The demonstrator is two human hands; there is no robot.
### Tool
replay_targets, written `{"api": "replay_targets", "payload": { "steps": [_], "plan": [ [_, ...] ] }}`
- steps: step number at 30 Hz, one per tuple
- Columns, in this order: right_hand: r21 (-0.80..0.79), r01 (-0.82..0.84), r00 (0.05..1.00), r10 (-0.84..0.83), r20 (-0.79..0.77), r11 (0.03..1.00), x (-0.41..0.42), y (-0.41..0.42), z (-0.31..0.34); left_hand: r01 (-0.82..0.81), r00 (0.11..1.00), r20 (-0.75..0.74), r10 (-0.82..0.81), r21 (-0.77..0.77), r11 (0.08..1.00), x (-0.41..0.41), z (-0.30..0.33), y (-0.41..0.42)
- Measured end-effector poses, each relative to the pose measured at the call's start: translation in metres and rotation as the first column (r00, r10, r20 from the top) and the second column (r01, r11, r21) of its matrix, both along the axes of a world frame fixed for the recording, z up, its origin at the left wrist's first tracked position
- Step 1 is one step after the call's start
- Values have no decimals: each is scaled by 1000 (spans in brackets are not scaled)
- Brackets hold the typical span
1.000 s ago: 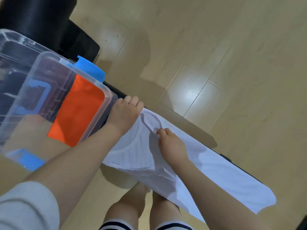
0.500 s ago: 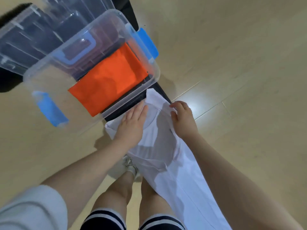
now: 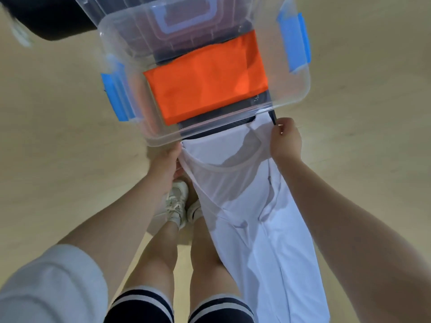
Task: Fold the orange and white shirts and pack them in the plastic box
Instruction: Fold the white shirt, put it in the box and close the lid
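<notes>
- While the box (image 3: 300, 89) fills the upper centre of the frame, the work sits just below it, at centre.
- Left clip (image 3: 116, 99): blue, at the box's left wall, centre-left of the frame. A second blue clip (image 3: 299, 38) sits at upper right.
- Orange shirt (image 3: 205, 78): folded to a flat rectangle, lying inside the box, upper centre. This half of the task reads as done.
- Left hand (image 3: 166, 163): left of centre, just below the box's near rim. It grips the left shoulder of the white shirt; fingers are curled under the cloth, their tips hidden.
- White shirt (image 3: 268, 241): not yet folded. Its collar end lies at centre, just beside the box's near rim on a dark bench (image 3: 272, 116); the body trails toward the lower right of the frame, narrow and creased.
- Right hand (image 3: 284, 141): right of centre, pinching the right shoulder, fingers closed tight on the cloth.
- Step in hand, as judged: squaring the shoulder end of the white shirt before folding.
- Next move, as judged: both grips must keep even tension, then the collar end should be carried down over the body to shorten it. The trailing length hangs past the bench and may slip off.
</notes>
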State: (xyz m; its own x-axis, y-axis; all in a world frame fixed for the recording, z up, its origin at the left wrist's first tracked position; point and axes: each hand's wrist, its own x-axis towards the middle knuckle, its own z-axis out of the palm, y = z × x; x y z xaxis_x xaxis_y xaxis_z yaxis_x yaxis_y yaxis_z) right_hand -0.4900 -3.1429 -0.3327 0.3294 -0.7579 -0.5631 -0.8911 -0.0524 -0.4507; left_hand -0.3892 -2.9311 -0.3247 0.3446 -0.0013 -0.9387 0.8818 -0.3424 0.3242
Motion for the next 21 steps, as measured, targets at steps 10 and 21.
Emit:
{"api": "replay_targets", "payload": {
  "steps": [10, 21],
  "plan": [
    [29, -172, 984, 173, -49, 985, 26, 5, 3, 568, 706, 226, -671, 385, 728, 8, -5, 19],
    [-1, -106, 993, 106, 44, 994, 10, 0, 3, 619, 721, 313, -618, 111, 778, -9, 32, -19]
  ]
}}
